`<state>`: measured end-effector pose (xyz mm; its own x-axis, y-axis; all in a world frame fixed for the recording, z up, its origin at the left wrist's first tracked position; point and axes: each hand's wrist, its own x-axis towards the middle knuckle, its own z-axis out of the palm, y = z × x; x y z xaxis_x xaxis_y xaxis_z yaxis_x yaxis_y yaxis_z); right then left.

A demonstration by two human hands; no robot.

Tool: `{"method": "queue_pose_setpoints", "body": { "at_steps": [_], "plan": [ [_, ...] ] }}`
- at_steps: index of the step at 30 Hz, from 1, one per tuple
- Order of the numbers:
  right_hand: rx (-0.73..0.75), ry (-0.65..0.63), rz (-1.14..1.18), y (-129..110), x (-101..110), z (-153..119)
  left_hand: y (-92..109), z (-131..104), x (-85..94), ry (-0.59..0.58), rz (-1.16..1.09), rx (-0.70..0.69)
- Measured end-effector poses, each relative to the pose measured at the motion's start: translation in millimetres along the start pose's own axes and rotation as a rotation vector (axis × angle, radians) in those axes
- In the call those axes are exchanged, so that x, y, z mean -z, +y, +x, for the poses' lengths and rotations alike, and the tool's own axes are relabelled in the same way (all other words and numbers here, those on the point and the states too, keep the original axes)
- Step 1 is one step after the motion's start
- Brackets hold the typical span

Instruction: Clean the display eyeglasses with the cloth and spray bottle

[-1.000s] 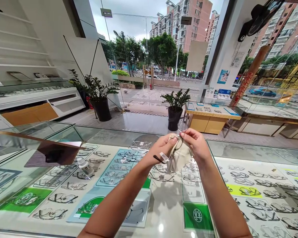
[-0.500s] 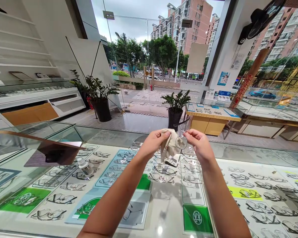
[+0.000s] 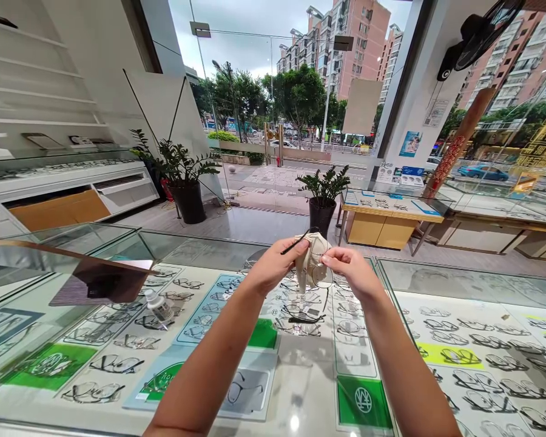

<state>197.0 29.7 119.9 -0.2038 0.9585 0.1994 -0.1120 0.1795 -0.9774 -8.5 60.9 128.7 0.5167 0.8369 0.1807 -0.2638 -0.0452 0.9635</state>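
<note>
Above the glass counter, my left hand (image 3: 279,261) is closed on a beige cloth (image 3: 307,267), which hangs down in folds between my hands. The cloth lies against a pair of thin-rimmed eyeglasses (image 3: 322,276). One dark temple of the glasses sticks out over my left fingers, and the other points downward below the lens. My right hand (image 3: 348,267) pinches the frame near its middle with thumb and fingertips. Part of the glasses is covered by the cloth and my left fingers.
Under the counter glass (image 3: 300,370) lie rows of eyeglasses. A white bottle (image 3: 158,308) stands on the left, near a dark object on a purple striped mat (image 3: 82,288). Beyond the counter are potted plants (image 3: 322,203), a yellow display cabinet (image 3: 382,227) and a glass door.
The glasses have turned: one temple now lies over my left hand and the other hangs down. My right hand has shifted left and slightly lower, closer to the cloth.
</note>
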Motion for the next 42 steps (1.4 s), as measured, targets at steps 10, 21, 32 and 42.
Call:
{"method": "queue_pose_setpoints", "body": {
  "at_steps": [10, 21, 32, 42],
  "plan": [
    [-0.011, -0.061, -0.042, -2, 3, -2, -5, 2, 7.4, -0.056, 0.091, 0.043],
    [-0.041, -0.075, -0.053, 0, 4, 0, -10, 8, 2.0, -0.010, -0.041, 0.071],
    [-0.151, -0.224, -0.049, 4, 8, 1, 0, 2, 3.3, -0.085, 0.144, 0.024],
    [-0.111, -0.177, -0.004, 4, 7, 2, -18, 9, -17.8, 0.001, -0.143, 0.082]
  ]
}}
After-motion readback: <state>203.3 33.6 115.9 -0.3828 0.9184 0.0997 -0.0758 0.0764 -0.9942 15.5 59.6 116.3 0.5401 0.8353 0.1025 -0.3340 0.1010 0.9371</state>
